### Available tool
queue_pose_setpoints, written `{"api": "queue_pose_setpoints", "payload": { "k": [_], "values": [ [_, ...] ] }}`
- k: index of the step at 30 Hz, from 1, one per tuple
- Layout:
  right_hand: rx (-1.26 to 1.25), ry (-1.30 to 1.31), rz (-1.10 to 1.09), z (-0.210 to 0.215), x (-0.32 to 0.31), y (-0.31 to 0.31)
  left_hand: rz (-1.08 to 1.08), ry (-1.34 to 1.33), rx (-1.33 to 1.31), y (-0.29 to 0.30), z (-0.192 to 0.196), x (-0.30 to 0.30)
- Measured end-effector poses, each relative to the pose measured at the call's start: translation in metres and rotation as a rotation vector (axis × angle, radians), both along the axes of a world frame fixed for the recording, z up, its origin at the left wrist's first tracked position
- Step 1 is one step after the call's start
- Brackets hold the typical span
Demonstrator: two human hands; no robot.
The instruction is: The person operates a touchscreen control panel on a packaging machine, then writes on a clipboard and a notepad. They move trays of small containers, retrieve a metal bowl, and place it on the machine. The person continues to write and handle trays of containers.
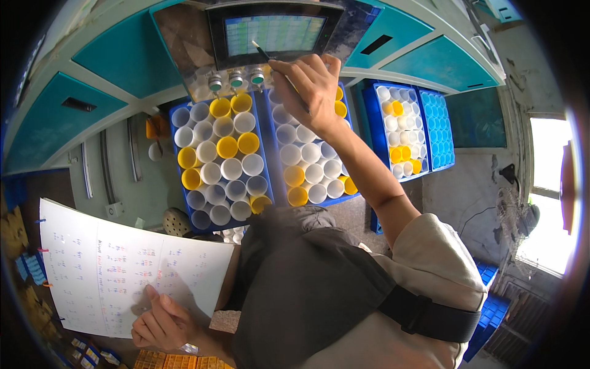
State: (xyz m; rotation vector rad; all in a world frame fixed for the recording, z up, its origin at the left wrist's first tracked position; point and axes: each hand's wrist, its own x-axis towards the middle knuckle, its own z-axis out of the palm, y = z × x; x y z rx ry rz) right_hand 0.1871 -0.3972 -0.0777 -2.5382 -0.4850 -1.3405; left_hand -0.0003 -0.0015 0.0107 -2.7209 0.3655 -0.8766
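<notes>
Stylus (260, 50) pinched in right hand (312, 92), tip over screen (289, 34) just beyond fingers; sheet (110, 246) under left hand (163, 323), index extended, grip unclear; best to mark the row, tap lightly.

Screen (289, 35) at the far middle; cabinet doors (126, 58) to its left and right. Three nozzles (236, 79) just below screen. Before these, first crate (268, 150) and second crate (339, 200) side by side, second on the right; cups (231, 168) in both. Right grip (307, 86), with stylus (260, 50), before screen, over second crate. Further right: third crate (378, 132), then fourth crate (442, 167) beside it. Sheet (80, 264) nearer, left of first crate; left grip (161, 323) on its near part. Far right: fan (519, 229) before window (549, 154).
</notes>
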Motion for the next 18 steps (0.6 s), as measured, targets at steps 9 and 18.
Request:
{"api": "queue_pose_setpoints", "payload": {
  "k": [9,18],
  "values": [
    [0.084,-0.027,0.003,0.001,-0.006,-0.007,0.042,0.008,-0.008,-0.004,-0.001,-0.002],
    [0.103,-0.089,-0.111,0.001,-0.012,-0.021,-0.017,-0.03,-0.036,-0.002,-0.002,0.002]
  ]
}}
